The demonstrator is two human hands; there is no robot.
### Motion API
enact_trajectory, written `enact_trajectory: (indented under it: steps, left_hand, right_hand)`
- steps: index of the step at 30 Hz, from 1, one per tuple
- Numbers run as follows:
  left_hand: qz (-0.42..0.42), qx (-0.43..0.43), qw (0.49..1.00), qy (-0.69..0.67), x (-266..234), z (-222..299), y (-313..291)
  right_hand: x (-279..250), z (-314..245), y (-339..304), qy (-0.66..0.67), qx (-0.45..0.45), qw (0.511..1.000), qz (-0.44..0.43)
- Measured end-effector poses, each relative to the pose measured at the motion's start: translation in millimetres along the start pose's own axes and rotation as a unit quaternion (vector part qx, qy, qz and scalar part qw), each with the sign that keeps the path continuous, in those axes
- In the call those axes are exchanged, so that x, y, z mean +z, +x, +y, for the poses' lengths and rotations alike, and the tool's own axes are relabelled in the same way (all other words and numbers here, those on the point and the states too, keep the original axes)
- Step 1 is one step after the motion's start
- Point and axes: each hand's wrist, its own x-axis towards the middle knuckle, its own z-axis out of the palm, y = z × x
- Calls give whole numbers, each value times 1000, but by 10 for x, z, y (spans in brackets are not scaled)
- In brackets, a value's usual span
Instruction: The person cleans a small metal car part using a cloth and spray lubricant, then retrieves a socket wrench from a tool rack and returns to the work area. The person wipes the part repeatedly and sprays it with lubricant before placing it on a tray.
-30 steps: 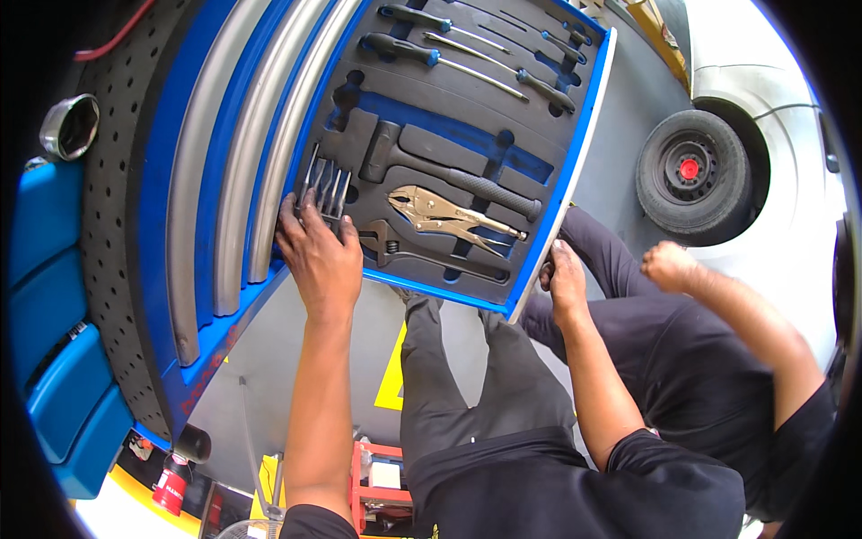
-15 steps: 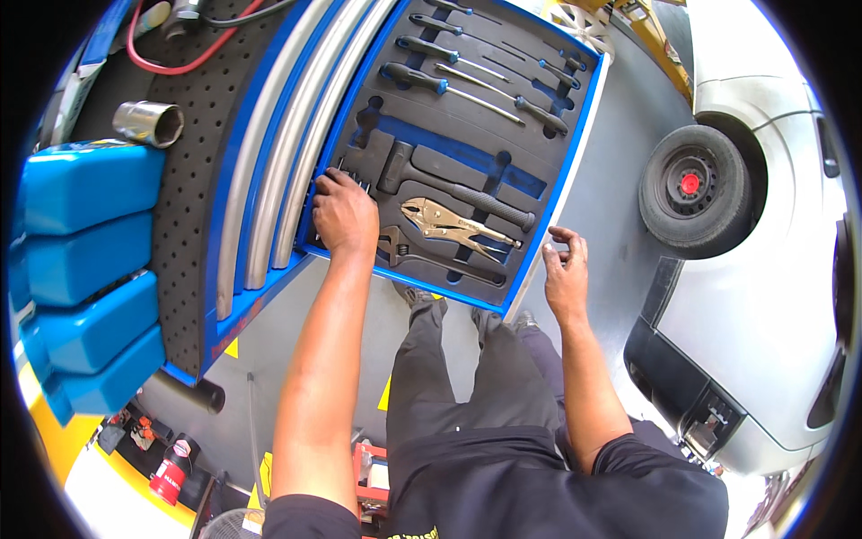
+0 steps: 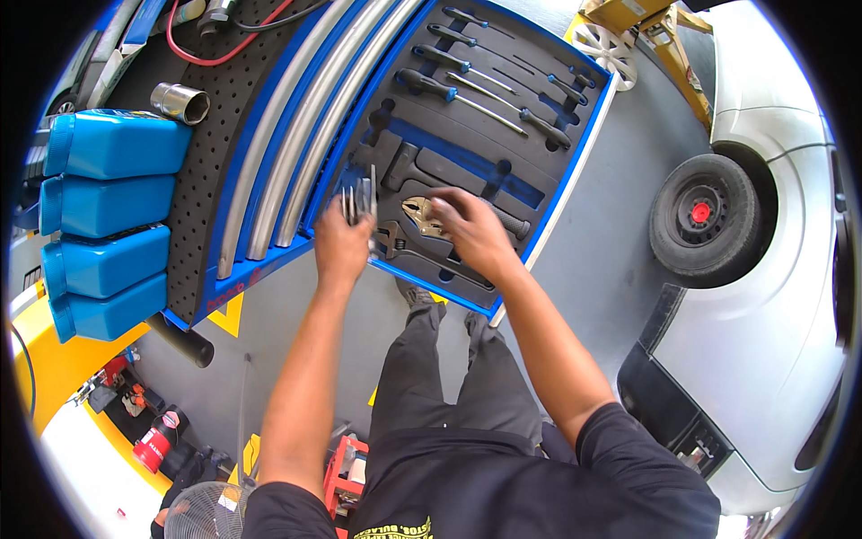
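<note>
My left hand (image 3: 344, 251) is closed round a bunch of slim metal tools (image 3: 371, 193), raised above the near left corner of the tool drawer (image 3: 476, 299). Their exact kind is blurred. My right hand (image 3: 478, 235) hovers over the drawer with its fingers apart and a little bent, nothing visible in them. Beneath it lie locking pliers (image 3: 416, 214), partly covered by my fingers. An adjustable wrench (image 3: 393, 237) rests nearer me in the dark foam. Beyond the pliers is a hammer (image 3: 404, 168), its handle partly hidden by my right hand.
Several screwdrivers (image 3: 429, 84) fill the far part of the drawer. Left of it stands the cabinet, its perforated top (image 3: 211, 153) holding blue bottles (image 3: 117, 144) and a large socket (image 3: 180, 102). A silver car with a black wheel (image 3: 702, 216) is at the right.
My left hand has lifted the slim metal tools up from the foam at the drawer's left edge. My right hand has moved left from outside the drawer to above the pliers.
</note>
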Motion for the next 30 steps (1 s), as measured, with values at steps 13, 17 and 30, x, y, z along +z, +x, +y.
enact_trajectory:
  steps: [13,17,30]
  left_hand:
    - [-184,-48,951,-245,-90,127,-813]
    - [-10,71,996,61,-24,58,-346]
    - [174,-61,953,241,736,-101,72]
  right_hand:
    - [110,-376,595,141,65,974,167]
    - [-596,-408,708,154,42,987,33]
    - [-1134,251,1002,-444,-55,865,-227]
